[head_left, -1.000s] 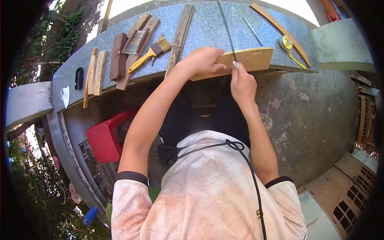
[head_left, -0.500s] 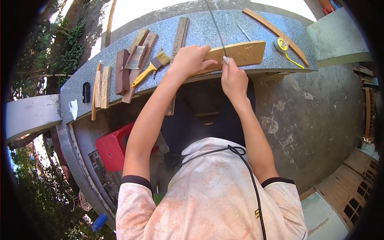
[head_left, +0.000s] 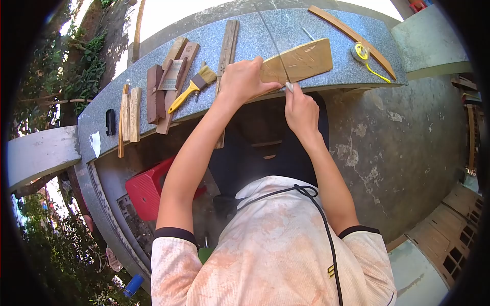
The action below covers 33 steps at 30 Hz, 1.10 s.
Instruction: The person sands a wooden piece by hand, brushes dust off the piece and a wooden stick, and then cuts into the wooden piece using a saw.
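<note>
My left hand [head_left: 243, 79] grips the left end of a yellowish wooden board [head_left: 305, 61], its thumb along the near edge. The board lies tilted at the near edge of the granite tabletop [head_left: 255, 38]. My right hand [head_left: 302, 108] is closed around the pale near end of a long thin metal blade [head_left: 274, 45]. The blade crosses the board close to my left thumb and reaches past the far side of the table. A dark wooden strip [head_left: 229, 46] passes under my left hand and juts out over the near edge.
Left of my hands lie a yellow-handled paintbrush [head_left: 192, 87], a wooden hand plane [head_left: 171, 76], narrow wood pieces [head_left: 134, 115] and a black object [head_left: 110, 122]. A tape measure [head_left: 360, 52] and a curved wooden strip [head_left: 352, 38] lie right. A red stool [head_left: 145, 191] stands below.
The board has turned, its right end swinging up and away, so more of its broad face shows. My right hand has moved slightly down and nearer me, with the blade leaning further left.
</note>
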Tool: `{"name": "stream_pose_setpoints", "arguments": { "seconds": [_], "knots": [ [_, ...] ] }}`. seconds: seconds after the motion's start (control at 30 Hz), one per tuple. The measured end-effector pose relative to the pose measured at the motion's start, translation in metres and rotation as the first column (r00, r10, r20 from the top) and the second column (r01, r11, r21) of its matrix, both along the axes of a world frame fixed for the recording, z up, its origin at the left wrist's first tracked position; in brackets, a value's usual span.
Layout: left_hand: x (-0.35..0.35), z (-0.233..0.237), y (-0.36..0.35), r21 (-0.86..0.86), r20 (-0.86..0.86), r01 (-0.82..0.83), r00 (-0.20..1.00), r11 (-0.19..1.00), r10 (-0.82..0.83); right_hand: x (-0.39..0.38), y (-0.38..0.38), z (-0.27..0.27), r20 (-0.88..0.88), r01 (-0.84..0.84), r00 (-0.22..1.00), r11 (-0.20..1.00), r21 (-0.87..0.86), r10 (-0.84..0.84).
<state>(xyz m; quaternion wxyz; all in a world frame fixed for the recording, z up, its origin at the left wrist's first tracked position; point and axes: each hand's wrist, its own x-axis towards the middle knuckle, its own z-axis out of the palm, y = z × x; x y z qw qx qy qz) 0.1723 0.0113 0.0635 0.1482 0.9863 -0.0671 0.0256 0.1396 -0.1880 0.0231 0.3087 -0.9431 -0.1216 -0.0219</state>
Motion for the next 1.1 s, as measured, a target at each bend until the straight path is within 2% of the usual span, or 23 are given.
{"name": "stream_pose_setpoints", "arguments": {
  "seconds": [0.17,0.27,0.47,0.57,0.8,0.97,1.1],
  "knots": [
    [-0.002,0.000,0.000,-0.021,0.048,0.066,0.997,0.998,-0.065,0.017,0.006,0.013,-0.005,0.005,1.000,1.000,0.015,-0.005],
    [-0.006,-0.008,-0.001,0.029,0.248,0.195,0.949,0.980,-0.196,0.020,0.004,0.014,-0.008,-0.005,1.000,1.000,-0.003,0.005],
    [-0.009,-0.007,-0.015,0.027,0.151,0.038,0.988,0.999,-0.041,0.024,0.008,0.010,-0.006,-0.006,1.000,1.000,0.018,0.006],
    [0.001,0.002,-0.016,-0.006,-0.052,-0.010,0.999,1.000,0.010,0.020,0.005,0.010,0.002,-0.007,1.000,1.000,0.025,0.007],
    [0.011,-0.001,-0.012,0.018,-0.034,0.119,0.992,0.993,-0.119,0.014,0.001,0.017,-0.021,0.022,1.000,1.000,0.005,-0.022],
    [0.007,-0.002,-0.005,-0.028,-0.035,0.114,0.993,0.993,-0.115,0.019,0.007,0.016,-0.038,0.027,0.999,1.000,0.014,-0.027],
    [-0.006,0.010,-0.007,0.039,-0.035,0.003,0.999,0.999,-0.001,0.018,0.004,0.019,-0.061,0.016,0.998,1.000,0.015,-0.015]
  ]
}}
